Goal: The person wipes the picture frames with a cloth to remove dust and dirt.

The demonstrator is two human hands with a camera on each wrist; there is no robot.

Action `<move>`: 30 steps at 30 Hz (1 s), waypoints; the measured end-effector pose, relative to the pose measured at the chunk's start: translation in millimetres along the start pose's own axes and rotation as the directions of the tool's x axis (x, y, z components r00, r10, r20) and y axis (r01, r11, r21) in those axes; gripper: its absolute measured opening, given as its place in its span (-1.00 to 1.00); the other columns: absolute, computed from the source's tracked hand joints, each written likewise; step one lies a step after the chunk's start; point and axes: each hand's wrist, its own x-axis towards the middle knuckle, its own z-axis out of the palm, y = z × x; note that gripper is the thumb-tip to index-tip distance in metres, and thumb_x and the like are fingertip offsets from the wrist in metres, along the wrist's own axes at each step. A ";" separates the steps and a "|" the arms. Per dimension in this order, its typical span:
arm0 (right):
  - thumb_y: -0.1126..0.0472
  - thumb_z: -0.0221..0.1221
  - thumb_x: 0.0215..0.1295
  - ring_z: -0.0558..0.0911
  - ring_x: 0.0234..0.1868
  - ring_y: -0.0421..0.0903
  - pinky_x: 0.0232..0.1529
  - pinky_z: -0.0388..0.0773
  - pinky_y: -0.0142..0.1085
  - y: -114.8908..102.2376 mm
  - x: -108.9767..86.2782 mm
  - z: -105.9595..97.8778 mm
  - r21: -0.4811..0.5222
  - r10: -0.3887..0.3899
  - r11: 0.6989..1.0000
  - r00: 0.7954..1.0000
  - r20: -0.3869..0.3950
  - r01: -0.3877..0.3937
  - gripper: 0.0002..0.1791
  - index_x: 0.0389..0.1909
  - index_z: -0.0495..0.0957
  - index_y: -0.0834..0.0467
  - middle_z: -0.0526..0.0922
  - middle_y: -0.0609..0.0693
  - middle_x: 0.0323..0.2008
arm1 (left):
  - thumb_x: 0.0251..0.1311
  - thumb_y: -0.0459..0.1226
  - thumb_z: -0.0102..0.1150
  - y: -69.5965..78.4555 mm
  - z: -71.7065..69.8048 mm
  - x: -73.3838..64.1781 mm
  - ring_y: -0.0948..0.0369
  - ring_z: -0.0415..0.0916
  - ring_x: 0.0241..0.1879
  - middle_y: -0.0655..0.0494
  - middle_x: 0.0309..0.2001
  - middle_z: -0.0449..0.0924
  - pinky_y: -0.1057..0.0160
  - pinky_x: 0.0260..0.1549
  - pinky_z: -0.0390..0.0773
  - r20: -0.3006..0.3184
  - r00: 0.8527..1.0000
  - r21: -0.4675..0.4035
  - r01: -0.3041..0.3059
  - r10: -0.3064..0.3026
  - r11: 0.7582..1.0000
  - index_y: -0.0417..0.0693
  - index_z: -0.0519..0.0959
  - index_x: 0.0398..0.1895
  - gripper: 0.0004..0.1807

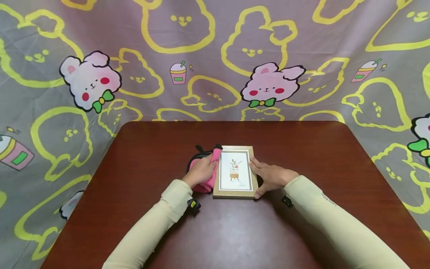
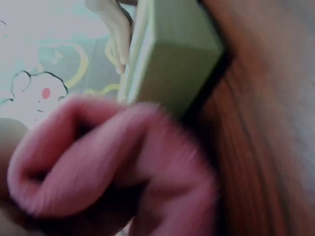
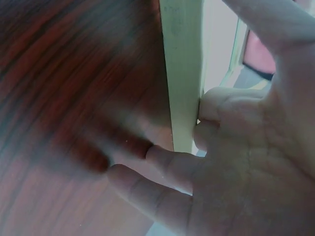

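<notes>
A picture frame (image 1: 215,194) with a pale wood border lies face up on the table, showing a print of a potted plant. Along its left side my left hand (image 1: 201,171) grips a pink cloth (image 1: 209,185) with black trim. The folded cloth (image 2: 113,152) is blurred in the left wrist view, right by the frame's side (image 2: 182,73). At the frame's right side rests my right hand (image 1: 273,176), thumb at the near corner and fingers along the edge. In the right wrist view, two fingers (image 3: 152,196) of this hand stretch toward the tabletop beside the frame.
The dark reddish-brown wooden table (image 1: 154,145) has rounded far corners. A fabric backdrop (image 1: 208,67) with cartoon bunnies and yellow outlines hangs behind and at both sides. Small black devices (image 1: 193,206) sit under both wrists, below cream sleeves (image 1: 141,233).
</notes>
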 end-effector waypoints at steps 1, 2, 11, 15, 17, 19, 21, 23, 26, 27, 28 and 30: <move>-0.11 0.48 0.00 0.07 0.57 0.23 0.41 0.26 0.12 1.9 -0.2 0.0 0.005 0.003 1.000 1.000 -0.001 -0.003 0.29 0.58 -0.12 0.23 -0.25 0.18 0.62 | 0.51 -0.19 -0.17 0.6 1.9 7.1 0.03 0.66 -0.12 -0.22 0.19 0.57 0.05 -0.09 0.66 -0.016 1.000 -0.020 0.014 -0.014 1.000 -0.12 0.28 0.48 -0.48; -0.11 0.48 0.00 0.07 0.57 0.23 0.40 0.26 0.12 3.9 -0.2 0.4 0.007 0.000 1.000 1.000 0.000 0.000 0.29 0.58 -0.12 0.23 -0.25 0.18 0.62 | 0.51 -0.19 -0.16 1.4 3.5 11.6 0.05 0.65 -0.18 -0.21 0.08 0.61 0.10 -0.15 0.66 -0.030 0.999 -0.040 0.030 -0.031 0.999 -0.09 0.30 0.47 -0.48; -0.11 0.50 -0.05 0.11 0.55 0.25 0.37 0.31 0.10 13.5 -2.5 6.3 0.009 -0.037 0.999 0.999 -0.017 0.037 0.31 0.57 -0.10 0.25 -0.23 0.19 0.61 | 0.46 -0.24 -0.08 4.3 20.6 -46.1 0.24 0.39 -0.57 0.12 -0.60 0.31 0.26 -0.39 0.48 -0.019 0.999 -0.022 -0.028 0.028 0.999 -0.20 0.40 0.38 -0.53; -0.10 0.51 -0.06 0.12 0.55 0.24 0.36 0.32 0.09 14.5 -4.0 7.3 0.009 -0.037 0.999 0.999 -0.013 0.037 0.31 0.57 -0.09 0.24 -0.22 0.19 0.61 | 0.44 -0.30 -0.05 2.2 25.5 -74.3 0.24 0.45 -0.43 0.10 -0.57 0.40 0.20 -0.24 0.52 0.024 0.996 0.024 -0.085 0.084 0.996 -0.34 0.37 0.36 -0.51; -0.09 0.51 -0.07 0.12 0.55 0.25 0.36 0.32 0.10 14.3 -3.6 5.1 0.008 -0.035 0.999 0.999 -0.019 0.035 0.31 0.57 -0.08 0.24 -0.22 0.19 0.61 | 0.43 -0.30 -0.06 3.7 24.8 -74.5 0.19 0.49 -0.40 -0.03 -0.49 0.52 0.13 -0.21 0.56 0.014 0.996 0.024 -0.090 0.090 0.996 -0.35 0.36 0.37 -0.50; -0.08 0.51 -0.06 0.09 0.56 0.24 0.39 0.29 0.11 13.9 -2.3 2.6 0.013 -0.028 1.000 0.999 -0.022 0.029 0.31 0.58 -0.09 0.23 -0.23 0.17 0.62 | 0.44 -0.28 -0.07 5.2 23.0 -66.6 0.14 0.53 -0.34 -0.18 -0.34 0.63 0.08 -0.12 0.57 -0.015 0.997 0.018 -0.077 0.077 0.997 -0.33 0.35 0.38 -0.50; -0.09 0.51 -0.07 0.09 0.56 0.26 0.39 0.28 0.12 13.7 -1.3 1.3 0.006 -0.037 0.999 0.999 -0.025 0.037 0.31 0.57 -0.09 0.24 -0.23 0.19 0.61 | 0.44 -0.27 -0.09 5.7 21.1 -54.7 0.13 0.55 -0.26 -0.24 -0.14 0.67 0.04 -0.06 0.57 -0.049 0.997 -0.005 -0.051 0.051 0.999 -0.26 0.37 0.38 -0.51; -0.09 0.51 -0.07 0.09 0.56 0.26 0.39 0.28 0.13 13.7 -0.2 0.9 0.003 -0.044 0.999 0.999 -0.023 0.044 0.31 0.57 -0.09 0.25 -0.22 0.19 0.61 | 0.44 -0.28 -0.09 5.4 19.5 -42.0 0.09 0.53 -0.25 -0.27 -0.10 0.66 0.02 -0.05 0.56 -0.071 0.997 -0.048 -0.027 0.024 0.998 -0.24 0.39 0.37 -0.52; -0.07 0.50 -0.05 0.09 0.56 0.24 0.39 0.28 0.12 13.5 0.7 1.7 0.012 -0.047 0.999 0.999 -0.015 0.048 0.30 0.57 -0.10 0.25 -0.23 0.19 0.61 | 0.46 -0.27 -0.09 5.8 18.4 -29.5 0.10 0.53 -0.13 -0.21 0.06 0.64 0.01 0.03 0.56 -0.094 0.995 -0.075 0.011 -0.018 0.997 -0.18 0.40 0.38 -0.53; -0.07 0.50 -0.04 0.08 0.56 0.24 0.39 0.28 0.12 13.3 1.1 1.7 0.014 -0.044 0.999 0.999 -0.012 0.044 0.29 0.57 -0.11 0.24 -0.24 0.18 0.62 | 0.46 -0.26 -0.09 5.9 18.2 -27.4 0.10 0.53 -0.12 -0.21 0.07 0.64 0.01 0.03 0.56 -0.100 0.995 -0.077 0.014 -0.021 0.997 -0.18 0.40 0.37 -0.53; -0.06 0.50 -0.03 0.08 0.57 0.23 0.39 0.27 0.12 13.1 1.4 1.8 0.017 -0.039 0.999 0.999 -0.010 0.040 0.29 0.58 -0.11 0.23 -0.25 0.16 0.62 | 0.46 -0.26 -0.09 6.0 18.1 -26.9 0.11 0.53 -0.14 -0.20 0.04 0.64 0.03 0.00 0.57 -0.106 0.994 -0.064 0.009 -0.015 0.998 -0.18 0.40 0.37 -0.53; -0.07 0.50 -0.03 0.09 0.56 0.23 0.38 0.29 0.12 12.2 1.9 1.6 0.013 -0.036 0.999 0.999 -0.013 0.036 0.29 0.58 -0.10 0.22 -0.25 0.16 0.62 | 0.46 -0.25 -0.09 6.9 18.4 -31.2 0.13 0.55 -0.27 -0.19 -0.14 0.68 0.07 -0.12 0.59 -0.104 0.995 -0.038 0.003 -0.007 0.999 -0.18 0.39 0.38 -0.52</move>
